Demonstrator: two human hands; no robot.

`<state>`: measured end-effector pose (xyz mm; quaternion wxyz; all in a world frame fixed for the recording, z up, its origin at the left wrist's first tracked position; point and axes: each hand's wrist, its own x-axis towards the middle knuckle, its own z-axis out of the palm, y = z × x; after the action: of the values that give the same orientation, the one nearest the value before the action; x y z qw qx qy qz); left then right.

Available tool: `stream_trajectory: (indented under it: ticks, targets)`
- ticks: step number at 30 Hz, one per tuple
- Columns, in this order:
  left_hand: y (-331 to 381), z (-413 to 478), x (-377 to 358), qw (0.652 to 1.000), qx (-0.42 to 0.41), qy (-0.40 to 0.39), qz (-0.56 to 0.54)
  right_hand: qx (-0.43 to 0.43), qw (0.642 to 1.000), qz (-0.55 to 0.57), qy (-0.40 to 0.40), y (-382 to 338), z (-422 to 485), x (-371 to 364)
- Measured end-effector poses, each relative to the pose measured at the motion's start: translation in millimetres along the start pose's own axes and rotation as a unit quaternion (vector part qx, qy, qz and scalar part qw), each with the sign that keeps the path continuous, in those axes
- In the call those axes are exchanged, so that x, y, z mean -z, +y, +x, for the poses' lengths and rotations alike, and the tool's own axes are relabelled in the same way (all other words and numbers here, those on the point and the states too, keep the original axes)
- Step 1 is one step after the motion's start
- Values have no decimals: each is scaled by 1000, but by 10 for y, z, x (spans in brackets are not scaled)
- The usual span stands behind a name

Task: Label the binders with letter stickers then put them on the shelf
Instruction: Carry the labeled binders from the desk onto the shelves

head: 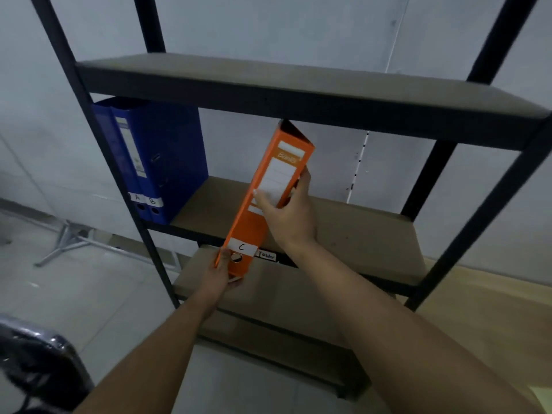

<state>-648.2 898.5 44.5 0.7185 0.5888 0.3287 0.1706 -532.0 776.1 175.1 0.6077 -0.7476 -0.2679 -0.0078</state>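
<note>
An orange binder [279,171] with a white "C" sticker near its bottom is held tilted in front of the middle shelf board [343,231], its top leaning right and into the shelf opening. My left hand [222,276] grips its bottom end. My right hand [288,213] holds its spine at mid-height, thumb across the label. Two blue binders [149,162] stand upright at the left end of that board, marked "A" and "B".
The black metal shelving unit has an upper board [268,82] just above the binder's top and lower boards [283,291] below. A small label reads "Folder" on the shelf's front rail [266,256]. A black chair [38,363] stands at the lower left. A metal stand [68,240] lies on the floor at left.
</note>
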Motion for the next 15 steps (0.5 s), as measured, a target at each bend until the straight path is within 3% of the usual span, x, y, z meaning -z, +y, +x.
stream_trajectory:
  ticks: [7, 15]
  targets:
    - [97, 428, 273, 998, 28, 29, -46, -14, 987, -16, -159, 77, 297, -618]
    - [169, 1029, 1116, 996, 49, 66, 14, -53, 987, 9, -152, -13, 628, -1555]
